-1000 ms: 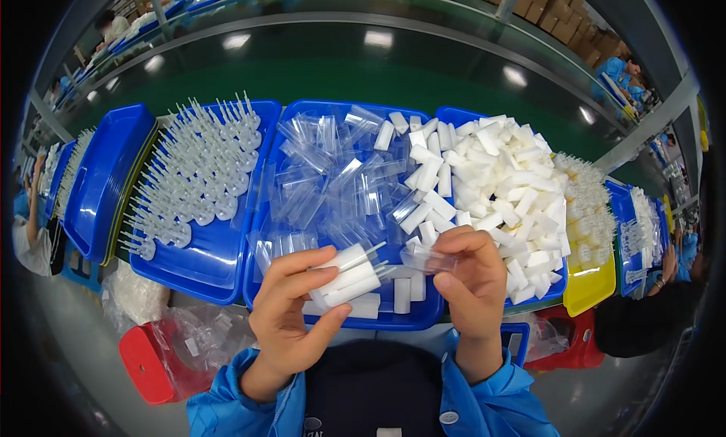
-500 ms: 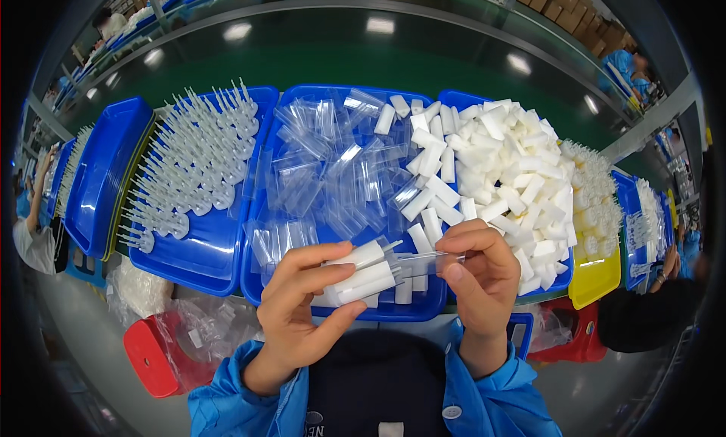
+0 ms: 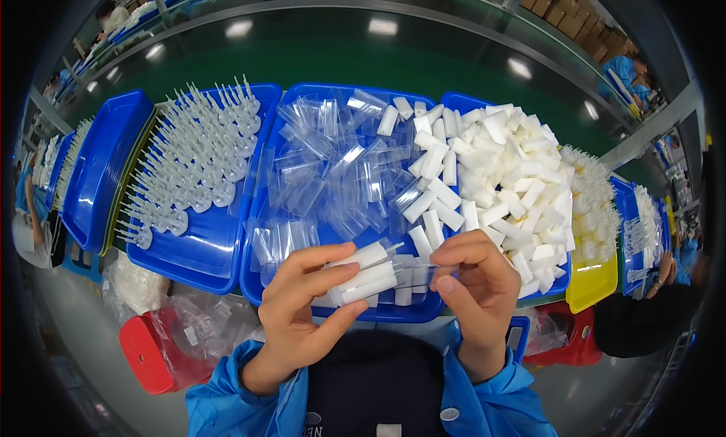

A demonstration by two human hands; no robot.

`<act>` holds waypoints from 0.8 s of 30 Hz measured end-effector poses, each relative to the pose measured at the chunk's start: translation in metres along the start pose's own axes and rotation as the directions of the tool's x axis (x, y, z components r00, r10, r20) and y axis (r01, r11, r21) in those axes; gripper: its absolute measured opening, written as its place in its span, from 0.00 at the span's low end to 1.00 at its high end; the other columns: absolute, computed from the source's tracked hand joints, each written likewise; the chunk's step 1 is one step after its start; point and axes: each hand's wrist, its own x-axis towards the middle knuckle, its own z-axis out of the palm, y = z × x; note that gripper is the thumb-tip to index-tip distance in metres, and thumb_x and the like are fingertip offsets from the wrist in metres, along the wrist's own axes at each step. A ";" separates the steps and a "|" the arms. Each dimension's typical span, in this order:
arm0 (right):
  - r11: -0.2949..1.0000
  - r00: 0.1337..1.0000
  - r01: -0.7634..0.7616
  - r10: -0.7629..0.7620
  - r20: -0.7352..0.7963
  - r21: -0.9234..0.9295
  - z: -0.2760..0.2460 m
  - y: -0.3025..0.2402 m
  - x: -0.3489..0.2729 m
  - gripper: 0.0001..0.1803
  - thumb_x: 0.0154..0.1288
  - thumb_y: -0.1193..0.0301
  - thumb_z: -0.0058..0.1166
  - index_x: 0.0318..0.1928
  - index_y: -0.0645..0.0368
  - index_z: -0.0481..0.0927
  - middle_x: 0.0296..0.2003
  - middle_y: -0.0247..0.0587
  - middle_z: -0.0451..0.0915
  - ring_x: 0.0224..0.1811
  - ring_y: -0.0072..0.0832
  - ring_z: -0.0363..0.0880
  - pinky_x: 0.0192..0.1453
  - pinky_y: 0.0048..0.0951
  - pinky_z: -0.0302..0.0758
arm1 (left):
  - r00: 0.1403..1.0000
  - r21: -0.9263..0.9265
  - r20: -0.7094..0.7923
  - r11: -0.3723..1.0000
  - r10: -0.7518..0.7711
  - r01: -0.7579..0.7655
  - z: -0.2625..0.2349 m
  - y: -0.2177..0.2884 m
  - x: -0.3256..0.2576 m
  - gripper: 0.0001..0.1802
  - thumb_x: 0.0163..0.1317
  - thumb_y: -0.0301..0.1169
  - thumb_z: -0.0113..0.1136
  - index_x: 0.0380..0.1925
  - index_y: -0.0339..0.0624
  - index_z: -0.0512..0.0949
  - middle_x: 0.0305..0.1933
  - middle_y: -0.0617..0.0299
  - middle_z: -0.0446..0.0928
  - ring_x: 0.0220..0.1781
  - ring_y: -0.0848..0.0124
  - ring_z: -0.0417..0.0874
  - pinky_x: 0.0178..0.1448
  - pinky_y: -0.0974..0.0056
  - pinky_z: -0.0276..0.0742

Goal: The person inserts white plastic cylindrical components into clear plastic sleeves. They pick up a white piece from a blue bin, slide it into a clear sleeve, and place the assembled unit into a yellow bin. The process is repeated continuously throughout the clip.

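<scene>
My left hand (image 3: 302, 308) grips a small bundle of white foam sticks (image 3: 361, 274), each in a thin clear sleeve, held level above the near rim of the middle blue tray (image 3: 401, 312). My right hand (image 3: 476, 286) pinches a clear plastic sleeve (image 3: 417, 269) at the bundle's right end, thumb and fingers closed on it. Loose clear sleeves (image 3: 333, 165) fill the left part of that tray, and white foam sticks (image 3: 431, 172) lie on its right side.
A blue tray (image 3: 204, 248) on the left holds rows of clear pointed plastic parts (image 3: 189, 165). On the right, a heap of white foam sticks (image 3: 514, 180) fills another tray. Red stools (image 3: 147, 354) with plastic bags stand below. Another person's sleeve (image 3: 643, 323) is at the right.
Both hands have stayed close together over the tray's near rim. The right hand has moved in toward the bundle's end with the clear sleeve.
</scene>
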 end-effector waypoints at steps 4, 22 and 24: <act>0.999 0.997 0.026 -0.029 -0.070 -0.042 0.008 0.002 -0.002 0.11 0.60 0.83 0.56 0.44 0.71 0.77 0.42 0.47 0.74 0.36 0.23 0.77 0.43 0.23 0.74 | 0.999 0.057 -0.016 0.997 0.050 -0.049 0.002 0.000 0.001 0.20 0.51 0.18 0.68 0.47 0.31 0.79 0.58 0.42 0.71 0.58 0.57 0.77 0.58 0.59 0.77; 0.976 0.993 0.035 -0.058 -0.099 -0.215 0.012 0.011 0.001 0.13 0.62 0.85 0.53 0.48 0.70 0.77 0.42 0.42 0.74 0.38 0.20 0.76 0.43 0.21 0.72 | 0.993 0.231 -0.002 0.966 0.116 -0.112 0.009 -0.001 0.000 0.18 0.47 0.16 0.68 0.41 0.35 0.83 0.54 0.45 0.74 0.52 0.56 0.81 0.52 0.60 0.79; 0.878 0.966 0.221 -0.258 -0.031 -0.425 0.010 0.014 0.002 0.14 0.62 0.85 0.53 0.49 0.70 0.76 0.42 0.42 0.75 0.39 0.20 0.76 0.43 0.21 0.72 | 0.994 0.196 -0.021 0.975 0.108 -0.102 0.011 -0.003 0.001 0.18 0.47 0.16 0.68 0.42 0.35 0.83 0.54 0.45 0.74 0.52 0.56 0.80 0.53 0.60 0.79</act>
